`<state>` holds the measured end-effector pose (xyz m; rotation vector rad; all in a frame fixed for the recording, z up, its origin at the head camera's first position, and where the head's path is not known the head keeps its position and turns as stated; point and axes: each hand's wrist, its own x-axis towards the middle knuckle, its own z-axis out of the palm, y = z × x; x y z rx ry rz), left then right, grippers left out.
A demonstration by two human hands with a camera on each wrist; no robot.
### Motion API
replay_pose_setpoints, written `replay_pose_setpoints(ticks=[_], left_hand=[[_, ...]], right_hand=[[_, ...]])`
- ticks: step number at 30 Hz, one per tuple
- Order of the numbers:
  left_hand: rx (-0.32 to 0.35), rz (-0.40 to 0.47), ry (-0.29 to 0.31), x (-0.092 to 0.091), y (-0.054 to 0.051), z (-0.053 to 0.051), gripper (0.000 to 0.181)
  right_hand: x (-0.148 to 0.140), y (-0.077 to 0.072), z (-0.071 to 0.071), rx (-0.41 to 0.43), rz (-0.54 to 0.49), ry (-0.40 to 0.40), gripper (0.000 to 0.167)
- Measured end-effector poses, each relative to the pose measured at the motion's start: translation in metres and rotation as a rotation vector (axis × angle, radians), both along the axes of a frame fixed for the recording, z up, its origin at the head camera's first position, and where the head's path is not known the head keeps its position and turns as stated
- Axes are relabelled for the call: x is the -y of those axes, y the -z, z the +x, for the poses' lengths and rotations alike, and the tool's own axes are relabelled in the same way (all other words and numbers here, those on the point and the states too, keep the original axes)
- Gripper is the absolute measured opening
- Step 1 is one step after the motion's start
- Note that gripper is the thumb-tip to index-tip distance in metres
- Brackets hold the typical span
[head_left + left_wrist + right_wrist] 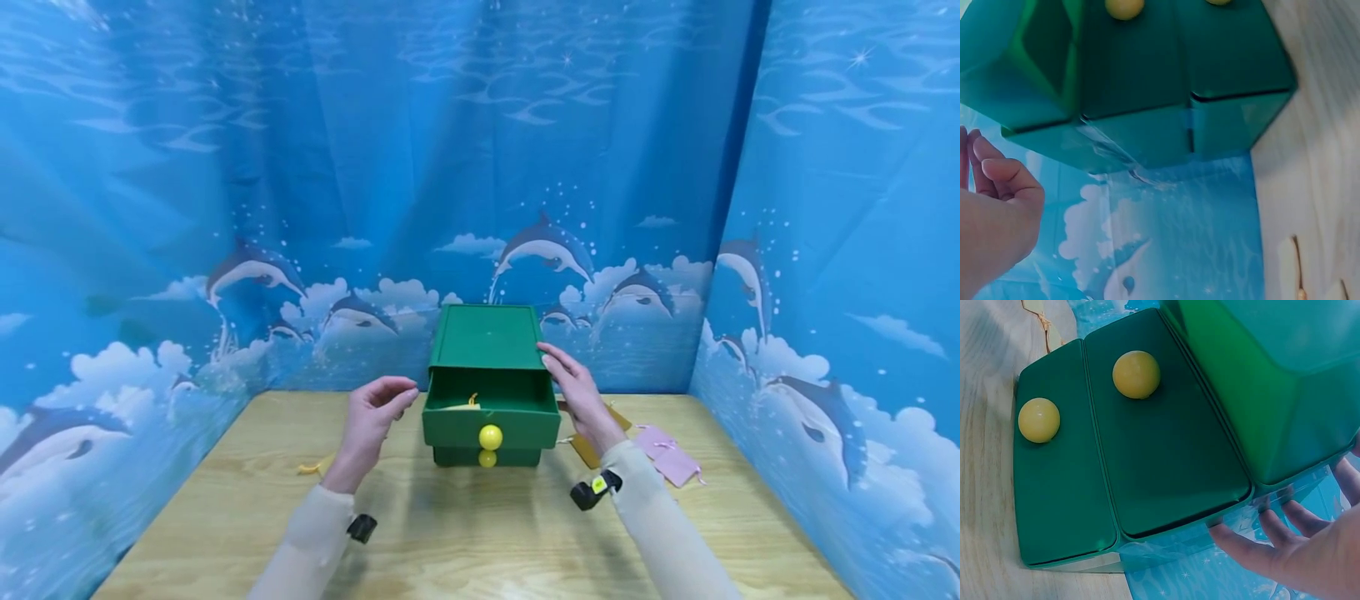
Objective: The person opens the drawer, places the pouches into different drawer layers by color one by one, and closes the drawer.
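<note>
Head view: left hand (371, 421) curls loosely, empty; right hand (583, 400), fingers spread, touches the green box (487, 335) and should keep it still.

You face a green, box-shaped plastic drawer unit (459, 427), smooth and softly glossy, with shiny round yellow knobs (491, 437); your pale wood-grain table (427, 546) looks smooth, the blue dolphin-printed cloth backdrop (375, 167) creased.
</note>
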<state>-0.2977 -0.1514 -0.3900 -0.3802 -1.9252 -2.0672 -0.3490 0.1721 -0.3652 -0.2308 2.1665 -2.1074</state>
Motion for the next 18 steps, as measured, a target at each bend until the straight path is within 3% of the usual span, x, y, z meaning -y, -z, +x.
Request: replay_pose_setpoints(ticks=[6, 13, 18], left_hand=[[0.066, -0.059, 0.016, 0.015, 0.01, 0.0, 0.02], [0.218, -0.198, 0.083, 0.036, 0.018, -0.005, 0.027], [0.296, -0.273, 0.1, 0.053, 0.03, -0.01, 0.032]], right_hand=[[-0.001, 0.004, -0.003, -0.007, 0.006, 0.011, 0.048], [-0.001, 0.01, -0.006, -0.03, 0.01, 0.028, 0.048], [-0.002, 0.01, -0.006, -0.027, 0.007, 0.027, 0.048]])
